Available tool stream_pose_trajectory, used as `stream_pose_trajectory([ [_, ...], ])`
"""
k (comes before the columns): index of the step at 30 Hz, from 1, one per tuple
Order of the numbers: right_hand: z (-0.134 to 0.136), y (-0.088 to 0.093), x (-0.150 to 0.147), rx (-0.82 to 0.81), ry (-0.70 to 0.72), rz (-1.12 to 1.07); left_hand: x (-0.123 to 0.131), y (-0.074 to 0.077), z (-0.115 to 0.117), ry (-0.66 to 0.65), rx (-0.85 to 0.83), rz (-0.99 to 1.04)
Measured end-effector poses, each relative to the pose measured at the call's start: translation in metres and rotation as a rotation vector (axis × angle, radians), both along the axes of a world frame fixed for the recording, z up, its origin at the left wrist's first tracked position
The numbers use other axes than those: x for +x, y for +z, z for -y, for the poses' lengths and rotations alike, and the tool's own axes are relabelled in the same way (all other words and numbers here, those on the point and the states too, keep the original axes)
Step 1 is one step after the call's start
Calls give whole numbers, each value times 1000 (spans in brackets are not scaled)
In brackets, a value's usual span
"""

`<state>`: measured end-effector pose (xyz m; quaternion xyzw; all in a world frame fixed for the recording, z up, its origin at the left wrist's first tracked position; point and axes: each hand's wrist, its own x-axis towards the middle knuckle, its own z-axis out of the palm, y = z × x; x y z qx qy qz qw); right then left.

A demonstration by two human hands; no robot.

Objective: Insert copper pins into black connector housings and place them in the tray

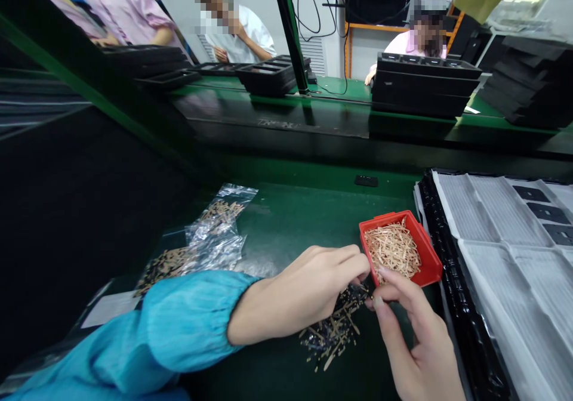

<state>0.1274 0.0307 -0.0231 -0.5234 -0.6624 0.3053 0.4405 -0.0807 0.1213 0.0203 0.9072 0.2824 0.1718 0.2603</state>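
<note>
My left hand [308,287], in a blue sleeve, reaches over a loose pile of small dark and tan strips [333,335] on the green bench. Its fingers are curled together at the pile's far end, and what they hold is hidden. Facing it, my right hand [416,335] has thumb and fingertips drawn together in a pinch; any piece between them is too small to name. Just beyond both hands, a red bin [427,258] holds many thin tan strips [394,249]. The right fingers are close to the bin's near edge.
Clear plastic bags [215,234] of similar small pieces lie to the left. At right, a black tray with white lined compartments [505,270] holds several flat black parts [548,213]. A black plate [366,181] lies farther back. Co-workers sit beyond a ledge with stacked black trays [421,88].
</note>
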Motion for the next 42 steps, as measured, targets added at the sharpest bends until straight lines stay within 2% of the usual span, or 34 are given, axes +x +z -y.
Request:
stream_pose_trajectory([
  [7, 0, 2, -2, 26, -7, -46, 3, 8, 5, -26, 29, -4],
  [18, -1, 3, -1, 7, -4, -99, 2, 10, 4, -13, 68, -19],
  [23, 5, 1, -1, -107, 6, -156, 4, 11, 7, -16, 79, -24],
  [30, 10, 11, -9, -293, -70, -400, 3, 12, 9, -22, 72, -46],
  [37, 8, 14, -11, -317, -125, -432, 5, 15, 22, -14, -40, -42],
  [42, 7, 10, -8, -309, -138, -426, 6, 12, 30, 2, -40, -172],
])
